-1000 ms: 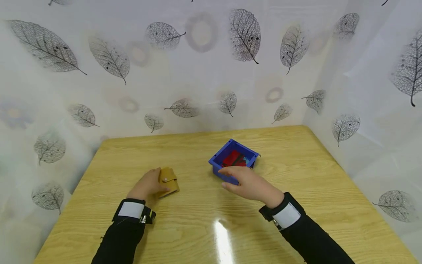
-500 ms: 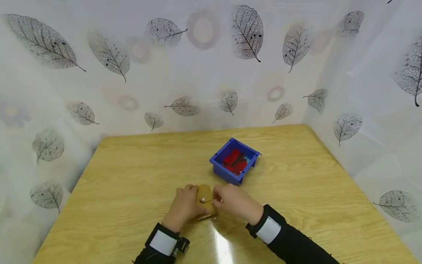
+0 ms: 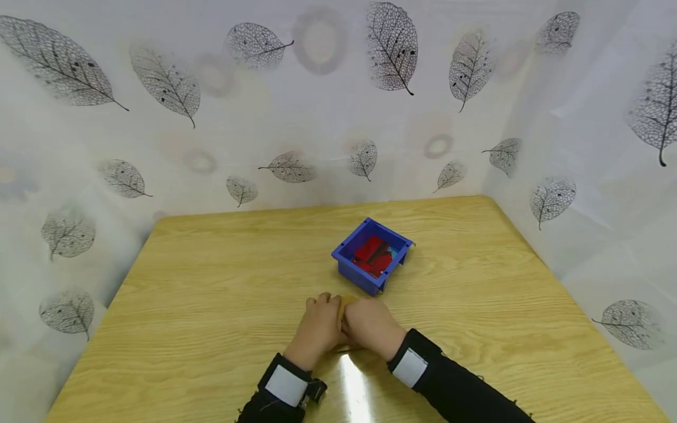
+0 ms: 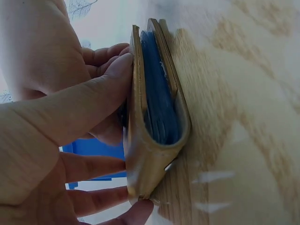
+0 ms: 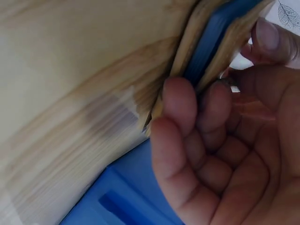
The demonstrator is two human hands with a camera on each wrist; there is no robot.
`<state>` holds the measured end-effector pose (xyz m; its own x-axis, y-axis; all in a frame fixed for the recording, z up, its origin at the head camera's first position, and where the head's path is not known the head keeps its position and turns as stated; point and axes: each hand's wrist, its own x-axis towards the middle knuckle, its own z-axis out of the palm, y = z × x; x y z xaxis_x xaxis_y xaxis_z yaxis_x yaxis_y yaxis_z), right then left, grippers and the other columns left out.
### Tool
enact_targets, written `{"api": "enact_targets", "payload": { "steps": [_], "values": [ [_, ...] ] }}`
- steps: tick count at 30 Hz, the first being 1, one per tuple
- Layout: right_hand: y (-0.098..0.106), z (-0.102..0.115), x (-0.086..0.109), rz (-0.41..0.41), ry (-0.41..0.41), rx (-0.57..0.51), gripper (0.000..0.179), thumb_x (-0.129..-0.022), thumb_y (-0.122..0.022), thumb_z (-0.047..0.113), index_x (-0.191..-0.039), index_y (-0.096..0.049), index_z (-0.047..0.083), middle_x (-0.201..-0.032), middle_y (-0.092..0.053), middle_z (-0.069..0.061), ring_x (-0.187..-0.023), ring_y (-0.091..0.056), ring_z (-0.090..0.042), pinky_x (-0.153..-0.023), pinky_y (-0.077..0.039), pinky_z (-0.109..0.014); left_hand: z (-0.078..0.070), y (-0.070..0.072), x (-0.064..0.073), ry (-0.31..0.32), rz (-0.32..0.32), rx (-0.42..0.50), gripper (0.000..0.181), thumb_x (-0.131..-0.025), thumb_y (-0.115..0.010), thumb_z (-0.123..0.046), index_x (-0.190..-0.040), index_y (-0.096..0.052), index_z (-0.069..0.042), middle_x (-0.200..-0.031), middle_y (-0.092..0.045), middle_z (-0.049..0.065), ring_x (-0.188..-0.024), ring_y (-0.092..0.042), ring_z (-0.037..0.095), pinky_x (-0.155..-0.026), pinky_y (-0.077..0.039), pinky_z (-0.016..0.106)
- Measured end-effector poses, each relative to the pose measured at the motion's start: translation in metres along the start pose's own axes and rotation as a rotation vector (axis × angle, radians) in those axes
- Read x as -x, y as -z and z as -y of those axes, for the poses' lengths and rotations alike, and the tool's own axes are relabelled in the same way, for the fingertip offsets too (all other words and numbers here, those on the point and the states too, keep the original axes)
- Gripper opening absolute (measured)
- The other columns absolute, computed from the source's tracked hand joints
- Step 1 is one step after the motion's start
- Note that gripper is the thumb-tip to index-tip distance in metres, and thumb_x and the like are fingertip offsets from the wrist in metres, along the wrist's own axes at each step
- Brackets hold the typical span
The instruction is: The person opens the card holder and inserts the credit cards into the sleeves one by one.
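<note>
A tan snap card holder (image 3: 346,301) lies on the table between both hands, mostly covered by them in the head view. In the left wrist view, blue plastic sleeves (image 4: 159,105) show between its covers. My left hand (image 3: 319,325) grips it from the left, thumb on the upper cover and other fingers around the spine side. My right hand (image 3: 372,324) has curled fingers at the opposite edge. In the right wrist view its fingertips pinch the cover edge by the closing strap, and the snap itself is mostly hidden.
Just beyond the hands stands a blue plastic bin (image 3: 355,276) holding red pieces (image 3: 368,254) and a bit of light blue. The wood-grain table (image 3: 211,276) meets leaf-printed curtains (image 3: 322,106) at the back and sides.
My left hand has slid the card holder rightward from the left side to below the bin. The right hand has come down from beside the bin and taken hold of its strap edge.
</note>
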<state>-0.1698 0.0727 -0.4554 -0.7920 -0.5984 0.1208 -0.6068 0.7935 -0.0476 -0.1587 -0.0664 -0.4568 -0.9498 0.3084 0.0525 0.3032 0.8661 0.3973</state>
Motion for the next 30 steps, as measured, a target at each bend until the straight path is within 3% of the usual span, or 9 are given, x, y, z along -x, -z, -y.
{"api": "enact_targets", "payload": {
  "steps": [3,11,16,22,26,30],
  "values": [
    [-0.002,-0.001,-0.005,0.007,0.013,-0.03,0.03,-0.079,-0.073,0.023,-0.058,-0.052,0.015,-0.053,-0.047,0.004,-0.048,-0.05,-0.013,-0.04,-0.041,-0.029,0.006,0.002,-0.004,0.023,0.025,0.016,0.084,-0.057,-0.093,-0.033,-0.124,-0.06,0.004,-0.122,-0.057,0.026,-0.101,-0.052,0.046,-0.083,-0.05,0.048],
    [-0.008,-0.015,-0.02,-0.024,-0.086,-0.344,0.034,-0.094,-0.058,0.011,-0.063,-0.046,0.015,-0.056,-0.04,0.007,-0.052,-0.042,-0.008,-0.048,-0.037,-0.024,0.026,0.005,-0.012,0.127,0.09,0.061,0.088,-0.064,-0.091,-0.033,-0.134,-0.053,0.004,-0.134,-0.05,0.027,-0.112,-0.048,0.047,-0.093,-0.047,0.051],
    [-0.01,-0.025,-0.025,-0.012,-0.1,-0.389,0.035,-0.095,-0.057,0.012,-0.062,-0.046,0.015,-0.057,-0.038,0.007,-0.054,-0.04,-0.009,-0.05,-0.036,-0.024,0.028,0.004,-0.017,0.147,0.113,0.093,0.087,-0.068,-0.089,-0.032,-0.138,-0.05,0.003,-0.14,-0.045,0.026,-0.12,-0.044,0.047,-0.098,-0.044,0.051],
    [-0.01,-0.042,-0.039,0.005,-0.1,-0.418,0.033,-0.096,-0.058,0.011,-0.064,-0.051,0.014,-0.056,-0.039,0.007,-0.052,-0.04,-0.008,-0.048,-0.033,-0.022,0.031,0.002,-0.03,0.14,0.077,0.13,0.084,-0.071,-0.087,-0.029,-0.138,-0.049,0.004,-0.143,-0.041,0.029,-0.126,-0.042,0.049,-0.104,-0.04,0.052],
    [-0.008,-0.058,-0.054,0.063,-0.158,-0.444,0.032,-0.098,-0.055,0.013,-0.066,-0.052,0.013,-0.057,-0.04,0.006,-0.053,-0.041,-0.01,-0.05,-0.033,-0.023,0.033,0.001,-0.042,0.13,0.047,0.137,0.081,-0.071,-0.088,-0.028,-0.136,-0.051,0.005,-0.142,-0.042,0.03,-0.126,-0.044,0.048,-0.105,-0.039,0.051],
    [-0.006,-0.072,-0.065,0.071,-0.218,-0.476,0.033,-0.099,-0.053,0.015,-0.067,-0.056,0.012,-0.061,-0.043,0.005,-0.058,-0.043,-0.012,-0.056,-0.036,-0.026,0.03,0.003,-0.053,0.161,0.032,0.114,0.077,-0.07,-0.089,-0.027,-0.133,-0.055,0.002,-0.14,-0.044,0.028,-0.122,-0.046,0.048,-0.101,-0.042,0.051]
  ]
}}
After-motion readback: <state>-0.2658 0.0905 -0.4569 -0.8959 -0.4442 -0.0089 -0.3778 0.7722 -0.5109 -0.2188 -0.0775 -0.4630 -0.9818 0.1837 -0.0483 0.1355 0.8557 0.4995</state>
